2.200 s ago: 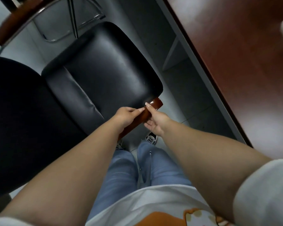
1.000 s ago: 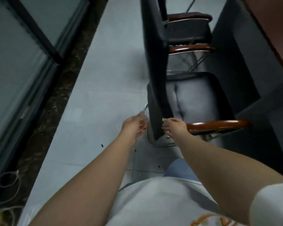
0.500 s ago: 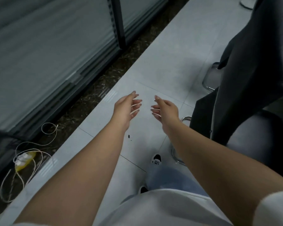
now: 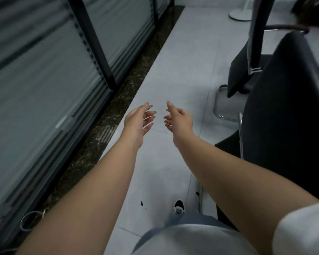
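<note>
Cut off: the near chair [image 4: 284, 107] runs out at the right edge; only its black back and a strip of chrome tube show, and the seat cannot be seen.
Hard to make out: the top corner above the near chair is a dark blur. A brown armrest [image 4: 284, 26] of the second chair [image 4: 247, 67] beyond it is smeared.
Hidden: the legs lie mostly under a white shirt. One shoe [image 4: 178, 208] shows just left of the near chair's lower tube.
Arms: both bare forearms reach forward side by side, left of the near chair, above the grey tiled floor [image 4: 173, 61].
Left hand [image 4: 136, 120]: palm turned inward, fingers spread and lightly bent; it holds nothing and touches nothing.
Right hand [image 4: 180, 120]: palm facing the left hand, fingers loose; it is empty, near the near chair's back but apart from it.
Between the hands: the fingertips are close but do not meet.
Near chair: stands upright to the right of the right hand, with no hand on it.
Glass partition [image 4: 44, 70]: across the floor strip, well left of the near chair.
Cable [image 4: 29, 220]: at the partition's foot, well apart from the near chair.
</note>
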Tool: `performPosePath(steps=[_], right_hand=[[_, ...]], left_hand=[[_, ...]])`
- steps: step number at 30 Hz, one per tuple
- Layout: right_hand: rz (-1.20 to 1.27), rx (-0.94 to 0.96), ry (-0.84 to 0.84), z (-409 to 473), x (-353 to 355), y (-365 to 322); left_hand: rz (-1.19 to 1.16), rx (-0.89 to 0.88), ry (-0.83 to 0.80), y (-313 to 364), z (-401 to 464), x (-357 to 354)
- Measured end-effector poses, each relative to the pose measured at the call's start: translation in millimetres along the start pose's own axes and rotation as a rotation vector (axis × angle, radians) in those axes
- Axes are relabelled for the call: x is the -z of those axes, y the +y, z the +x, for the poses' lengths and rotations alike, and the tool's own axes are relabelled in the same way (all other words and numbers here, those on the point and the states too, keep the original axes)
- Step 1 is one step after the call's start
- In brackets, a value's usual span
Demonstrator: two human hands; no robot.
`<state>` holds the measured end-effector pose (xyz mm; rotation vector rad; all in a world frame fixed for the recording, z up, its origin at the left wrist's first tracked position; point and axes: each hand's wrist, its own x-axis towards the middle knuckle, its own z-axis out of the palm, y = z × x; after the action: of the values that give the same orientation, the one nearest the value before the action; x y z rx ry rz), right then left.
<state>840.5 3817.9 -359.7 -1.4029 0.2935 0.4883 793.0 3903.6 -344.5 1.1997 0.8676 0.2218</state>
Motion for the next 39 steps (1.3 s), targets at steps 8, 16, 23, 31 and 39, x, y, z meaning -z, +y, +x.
performPosePath(steps=[8, 16, 23, 31, 39], right_hand=[[0.081, -0.014, 0.172, 100, -20, -49], [0.192, 0.046, 0.333, 212, -67, -110], [0.251, 0.119, 0.516, 263, -69, -163], [0.377, 0.182, 0.747, 302, -14, -186], [0.531, 0.185, 0.893, 377, 70, -213]], left_hand=[[0.052, 0.027, -0.140, 47, 109, -60], [0.126, 0.062, -0.339, 110, 244, -113], [0.233, 0.118, -0.577, 151, 308, -179], [0.378, 0.145, -0.840, 145, 322, -270], [0.584, 0.116, -0.975, 141, 338, -385]])
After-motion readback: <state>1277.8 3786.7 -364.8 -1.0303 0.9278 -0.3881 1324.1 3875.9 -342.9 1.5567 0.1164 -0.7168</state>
